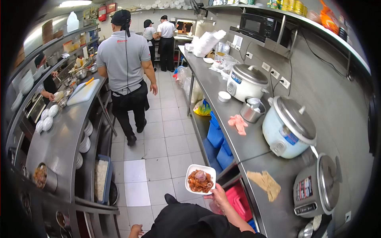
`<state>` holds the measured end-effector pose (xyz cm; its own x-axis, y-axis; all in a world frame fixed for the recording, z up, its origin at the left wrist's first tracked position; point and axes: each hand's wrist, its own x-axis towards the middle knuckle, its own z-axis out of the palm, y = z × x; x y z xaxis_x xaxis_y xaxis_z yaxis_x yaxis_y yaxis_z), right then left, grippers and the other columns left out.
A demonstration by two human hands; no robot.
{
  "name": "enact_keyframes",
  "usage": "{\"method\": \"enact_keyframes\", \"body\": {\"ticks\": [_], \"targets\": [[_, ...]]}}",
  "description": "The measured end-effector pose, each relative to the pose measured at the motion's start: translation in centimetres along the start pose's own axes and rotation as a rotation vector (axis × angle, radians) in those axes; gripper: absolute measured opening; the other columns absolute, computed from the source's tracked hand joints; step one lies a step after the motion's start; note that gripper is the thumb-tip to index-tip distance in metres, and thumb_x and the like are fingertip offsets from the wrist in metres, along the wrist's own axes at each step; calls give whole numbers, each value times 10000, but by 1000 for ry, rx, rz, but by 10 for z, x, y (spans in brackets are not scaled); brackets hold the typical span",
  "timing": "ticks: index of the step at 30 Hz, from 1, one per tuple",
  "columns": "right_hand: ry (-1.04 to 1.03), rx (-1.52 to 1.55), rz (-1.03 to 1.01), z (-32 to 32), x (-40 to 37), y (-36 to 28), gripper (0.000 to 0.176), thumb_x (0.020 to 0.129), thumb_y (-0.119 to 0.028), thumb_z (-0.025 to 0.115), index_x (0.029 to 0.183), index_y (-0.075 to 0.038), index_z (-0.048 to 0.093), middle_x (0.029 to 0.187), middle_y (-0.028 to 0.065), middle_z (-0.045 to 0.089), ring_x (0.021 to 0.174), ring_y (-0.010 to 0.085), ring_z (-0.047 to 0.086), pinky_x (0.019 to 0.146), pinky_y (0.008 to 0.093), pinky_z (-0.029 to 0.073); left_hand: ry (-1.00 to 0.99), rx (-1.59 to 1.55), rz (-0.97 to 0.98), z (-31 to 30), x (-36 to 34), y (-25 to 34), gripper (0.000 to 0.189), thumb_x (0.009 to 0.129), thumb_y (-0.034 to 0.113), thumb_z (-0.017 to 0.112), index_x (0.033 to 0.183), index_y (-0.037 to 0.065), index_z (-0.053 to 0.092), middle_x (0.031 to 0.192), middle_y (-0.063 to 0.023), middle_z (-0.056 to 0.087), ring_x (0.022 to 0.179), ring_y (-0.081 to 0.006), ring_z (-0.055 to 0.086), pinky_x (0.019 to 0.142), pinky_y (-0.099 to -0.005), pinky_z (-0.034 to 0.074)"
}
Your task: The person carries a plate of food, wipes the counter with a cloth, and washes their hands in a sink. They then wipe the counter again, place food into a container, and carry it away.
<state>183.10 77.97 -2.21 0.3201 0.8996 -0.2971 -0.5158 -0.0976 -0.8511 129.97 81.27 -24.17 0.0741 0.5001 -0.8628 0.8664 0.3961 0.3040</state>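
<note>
My right hand (219, 195) is closed on the near rim of a small square white bowl (189, 183), holding it level above the floor, just left of the right counter. In the bowl lies saucy reddish-brown food (199, 183), apparently meat pieces, topped with a few slices of red onion. Down at the bottom edge, my left hand (136, 230) hangs beside my black apron (190, 220). It is partly cut off, and its fingers do not show clearly. Nothing can be seen in it.
A co-worker in a grey shirt (125, 59) walks ahead in the tiled aisle (156, 131); others stand farther back and at left. Rice cookers (291, 127), a pink cloth (238, 123) and a brown cloth (265, 185) sit on the right counter (222, 115). A cutting board (83, 93) lies on the left counter.
</note>
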Motion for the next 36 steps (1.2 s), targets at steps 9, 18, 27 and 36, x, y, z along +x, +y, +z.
{"method": "enact_keyframes", "body": {"ticks": [9,18,27,36], "targets": [[152,55,-169,31,247,-136,345,874,-9,385,1217,27,400,1079,177,584,810,259,657,591,334,584,222,-381,386,-151,110,297,408,887,357,545,1075,-3,583,849,-107,653,665,-197,660,505,-320,507],[256,140,-324,18,566,-249,289,891,-82,400,1150,43,370,951,214,581,676,268,647,540,353,582,582,-430,141,-214,130,276,289,847,263,576,896,-17,630,668,-111,618,548,-224,635,462,-341,494],[332,139,-124,-31,830,-334,337,952,-206,467,1171,44,413,1000,207,580,758,336,648,624,433,588,367,-938,-414,-76,81,299,423,860,403,559,1089,48,548,806,-107,599,587,-220,562,482,-374,458],[275,-176,-232,29,874,-305,250,948,-212,474,1108,-21,495,856,108,601,657,190,615,516,314,541,375,-1081,-334,-16,88,346,449,896,403,537,1187,64,494,986,-125,599,735,-247,619,583,-394,507]]}}
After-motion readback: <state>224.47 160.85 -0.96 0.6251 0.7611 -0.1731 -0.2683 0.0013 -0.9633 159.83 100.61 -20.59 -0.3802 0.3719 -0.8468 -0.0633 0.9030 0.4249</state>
